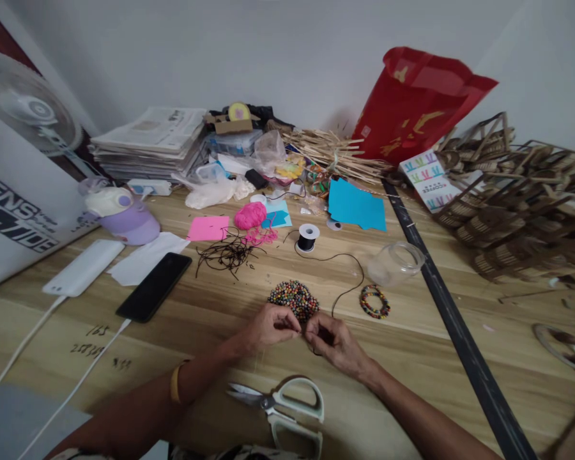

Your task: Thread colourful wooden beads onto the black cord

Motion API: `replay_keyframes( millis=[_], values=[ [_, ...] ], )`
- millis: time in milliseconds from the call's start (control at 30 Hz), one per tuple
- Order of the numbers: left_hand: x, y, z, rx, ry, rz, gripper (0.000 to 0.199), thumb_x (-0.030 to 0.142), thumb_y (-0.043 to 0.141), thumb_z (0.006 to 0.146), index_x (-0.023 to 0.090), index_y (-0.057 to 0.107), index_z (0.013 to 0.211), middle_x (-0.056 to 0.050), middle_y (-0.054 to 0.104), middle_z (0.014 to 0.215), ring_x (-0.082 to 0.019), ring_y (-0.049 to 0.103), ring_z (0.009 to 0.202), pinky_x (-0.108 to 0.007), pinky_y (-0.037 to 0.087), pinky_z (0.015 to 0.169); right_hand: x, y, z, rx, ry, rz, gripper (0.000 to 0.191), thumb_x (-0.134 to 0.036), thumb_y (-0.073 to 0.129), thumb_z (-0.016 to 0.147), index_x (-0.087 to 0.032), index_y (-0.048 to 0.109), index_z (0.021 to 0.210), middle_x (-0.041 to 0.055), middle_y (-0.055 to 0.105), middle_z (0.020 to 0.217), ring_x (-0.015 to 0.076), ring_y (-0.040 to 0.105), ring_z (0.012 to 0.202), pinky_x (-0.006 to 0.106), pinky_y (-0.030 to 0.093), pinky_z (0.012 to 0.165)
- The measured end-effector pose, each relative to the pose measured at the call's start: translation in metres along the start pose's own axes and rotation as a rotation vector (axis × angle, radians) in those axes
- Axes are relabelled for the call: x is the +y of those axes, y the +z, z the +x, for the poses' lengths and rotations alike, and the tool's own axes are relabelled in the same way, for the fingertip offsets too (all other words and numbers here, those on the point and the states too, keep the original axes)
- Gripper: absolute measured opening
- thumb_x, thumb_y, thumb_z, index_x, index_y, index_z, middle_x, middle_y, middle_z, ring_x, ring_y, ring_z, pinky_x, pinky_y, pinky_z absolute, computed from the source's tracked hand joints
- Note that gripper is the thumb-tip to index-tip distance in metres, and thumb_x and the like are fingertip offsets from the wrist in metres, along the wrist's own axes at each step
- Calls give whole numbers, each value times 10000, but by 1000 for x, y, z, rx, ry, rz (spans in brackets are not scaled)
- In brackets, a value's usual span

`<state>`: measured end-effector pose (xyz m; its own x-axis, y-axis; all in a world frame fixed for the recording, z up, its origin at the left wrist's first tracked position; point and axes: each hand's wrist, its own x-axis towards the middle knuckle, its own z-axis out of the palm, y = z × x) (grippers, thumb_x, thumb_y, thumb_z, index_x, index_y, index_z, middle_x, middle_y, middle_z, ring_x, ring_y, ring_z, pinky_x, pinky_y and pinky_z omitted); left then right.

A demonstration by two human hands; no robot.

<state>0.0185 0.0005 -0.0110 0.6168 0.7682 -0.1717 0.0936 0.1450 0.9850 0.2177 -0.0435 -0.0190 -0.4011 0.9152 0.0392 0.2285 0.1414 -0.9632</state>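
Both hands meet at the near edge of a pile of multicoloured beads (293,299). My left hand (272,326) is closed in a pinch, its fingertips close to the other hand's; what it holds is too small to make out. My right hand (336,342) pinches too, with a dark cord (363,271) running from a black spool (307,237) down to it. A beaded bracelet (374,301) lies to the right of the pile. Scissors (280,404) with pale handles rest, blades apart, in front of my hands.
Left are a black phone (154,287), a white power bank (84,268) and a purple bottle (127,217). A glass jar (395,263) and woven baskets (517,198) are on the right. Cut black cords (227,252), pink yarn (250,216) and blue sheets (357,204) lie behind.
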Motion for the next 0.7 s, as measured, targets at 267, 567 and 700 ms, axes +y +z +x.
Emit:
replay_keyframes(
  millis=[267, 567, 700],
  values=[
    [3, 1, -1, -9, -1, 8, 136, 202, 717, 663, 94, 664, 728, -47, 683, 721, -119, 600, 669, -214, 449, 651, 1, 0, 0, 1, -3, -16, 206, -326, 528, 899, -171, 528, 765, -22, 475, 639, 99, 415, 563, 204, 347, 512],
    [3, 1, 0, -10, 7, 20, 150, 223, 715, 665, 99, 664, 731, -46, 684, 719, -118, 597, 664, -219, 454, 659, -4, 0, 1, 5, -24, -55, 187, -303, 537, 890, -170, 541, 760, -21, 491, 634, 102, 430, 568, 207, 354, 518],
    [3, 2, -1, -10, -3, 23, 148, 223, 715, 662, 102, 661, 729, -45, 679, 724, -118, 596, 670, -213, 447, 648, -4, 0, 1, 1, -22, -68, 171, -282, 536, 884, -172, 535, 753, -16, 495, 645, 105, 431, 575, 208, 353, 521]
  ],
)
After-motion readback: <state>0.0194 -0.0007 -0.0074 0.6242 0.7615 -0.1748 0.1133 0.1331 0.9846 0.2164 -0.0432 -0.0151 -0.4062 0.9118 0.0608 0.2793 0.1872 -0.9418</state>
